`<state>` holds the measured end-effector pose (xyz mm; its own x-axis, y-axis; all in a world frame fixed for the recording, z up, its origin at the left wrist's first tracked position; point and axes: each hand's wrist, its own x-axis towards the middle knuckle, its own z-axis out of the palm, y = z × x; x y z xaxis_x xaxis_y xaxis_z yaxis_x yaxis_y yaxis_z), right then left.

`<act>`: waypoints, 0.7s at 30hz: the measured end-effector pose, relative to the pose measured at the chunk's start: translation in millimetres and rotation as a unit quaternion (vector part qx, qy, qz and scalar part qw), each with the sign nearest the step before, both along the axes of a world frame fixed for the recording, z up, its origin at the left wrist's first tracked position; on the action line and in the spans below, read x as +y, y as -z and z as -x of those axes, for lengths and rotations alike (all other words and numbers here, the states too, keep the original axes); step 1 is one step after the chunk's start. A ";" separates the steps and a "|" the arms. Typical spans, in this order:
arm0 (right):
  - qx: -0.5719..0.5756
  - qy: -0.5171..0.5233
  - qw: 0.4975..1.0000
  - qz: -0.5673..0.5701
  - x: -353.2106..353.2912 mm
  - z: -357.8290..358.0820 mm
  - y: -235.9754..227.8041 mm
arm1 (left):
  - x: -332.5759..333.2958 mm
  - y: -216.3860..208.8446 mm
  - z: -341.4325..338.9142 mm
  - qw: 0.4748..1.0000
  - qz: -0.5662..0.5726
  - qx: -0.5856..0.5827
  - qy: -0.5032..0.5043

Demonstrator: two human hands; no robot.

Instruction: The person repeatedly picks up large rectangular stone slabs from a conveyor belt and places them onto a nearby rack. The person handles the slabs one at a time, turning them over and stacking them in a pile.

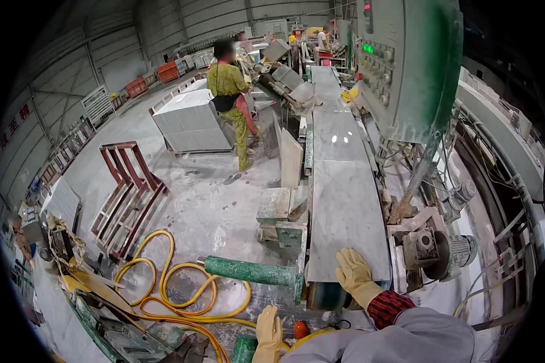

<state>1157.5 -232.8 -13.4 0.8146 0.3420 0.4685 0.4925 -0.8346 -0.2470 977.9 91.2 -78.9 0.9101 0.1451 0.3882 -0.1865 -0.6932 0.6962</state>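
My right hand, in a cream rubber glove, lies flat with its fingers stretched over the near end of a grey polished stone slab. The slab rests on a long conveyor line, with further slabs end to end beyond it. My left hand, gloved alike, is held low to the left of the conveyor, fingers extended and nothing visible in them. Close beside it are a green cylinder and a small orange-red knob. A green roller arm juts out left from the conveyor's side.
A control panel with lit green indicators overhangs the right side, above motors. Yellow hose coils across the floor at left, near a dark red rack. A co-worker stands beyond, beside a slab stack.
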 end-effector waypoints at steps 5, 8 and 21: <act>0.012 0.001 1.000 -0.021 -5.0 -4.8 12.2 | -12.4 10.1 57.1 0.993 0.082 0.056 -0.071; 0.031 0.007 0.999 -0.017 -9.3 -9.0 24.7 | -2.4 6.1 114.7 0.990 -0.032 0.055 -0.126; 0.013 -0.022 0.998 0.053 -99.7 70.2 36.5 | -30.8 -49.4 363.5 0.889 0.098 0.234 -0.381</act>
